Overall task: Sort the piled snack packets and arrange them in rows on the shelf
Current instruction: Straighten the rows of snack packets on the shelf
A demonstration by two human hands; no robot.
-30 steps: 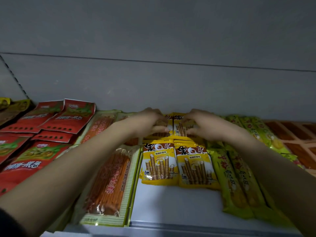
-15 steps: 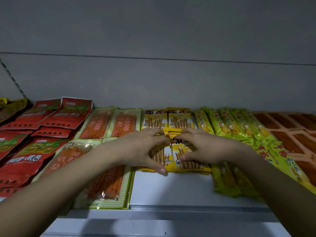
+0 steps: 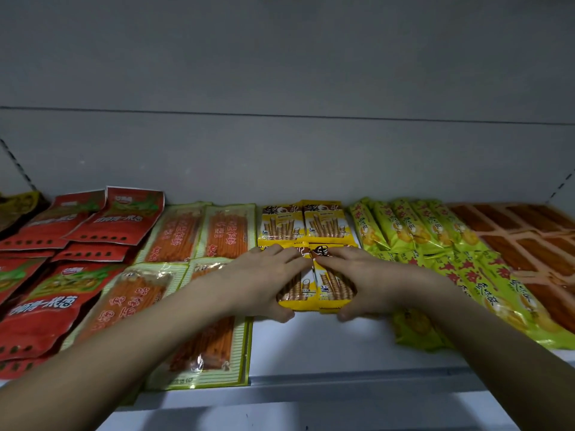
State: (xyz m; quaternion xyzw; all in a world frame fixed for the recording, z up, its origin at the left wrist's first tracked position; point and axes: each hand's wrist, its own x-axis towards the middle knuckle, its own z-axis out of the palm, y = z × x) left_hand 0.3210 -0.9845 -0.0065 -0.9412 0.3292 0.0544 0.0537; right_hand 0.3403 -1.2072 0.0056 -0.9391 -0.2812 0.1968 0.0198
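Front pair of yellow wafer-roll packets (image 3: 314,286): lying flat, side by side, edges touching, at centre of the shelf (image 3: 320,346), just ahead of the bare white strip at its front edge

Left hand (image 3: 264,279): fingers curled over the top of the left packet, thumb hooked under its near edge at 6 o'clock; grips that packet
Right hand (image 3: 362,279): mirrors it, fingers curled over the right packet, thumb at its near edge; grips that packet. Fingertips of the two hands nearly meet over the seam between the packets

Rear pair of yellow wafer-roll packets (image 3: 306,220): at 12 o'clock from the held pair, flat against the back wall (image 3: 280,157), the front pair's top edges slightly overlapping their lower edges

At 3 o'clock: green-yellow long packets (image 3: 404,225), one row fanned at the back, another row nearer the front and angled toward 5 o'clock; the right forearm covers part of the near row
Beyond these, far 3 o'clock: orange-brown strip packets (image 3: 529,241), flat, in rows; print too dark to read

At 9 o'clock: clear packets of orange sticks with green striped borders (image 3: 205,234), two at the back, two nearer the front; the left forearm crosses the near ones
Further toward 9 o'clock: red pouches (image 3: 102,225), overlapping, loosely stacked, less square than the other groups
Far 10 o'clock corner: dark yellowish packet (image 3: 18,205), only partly in view, detail cannot be made out
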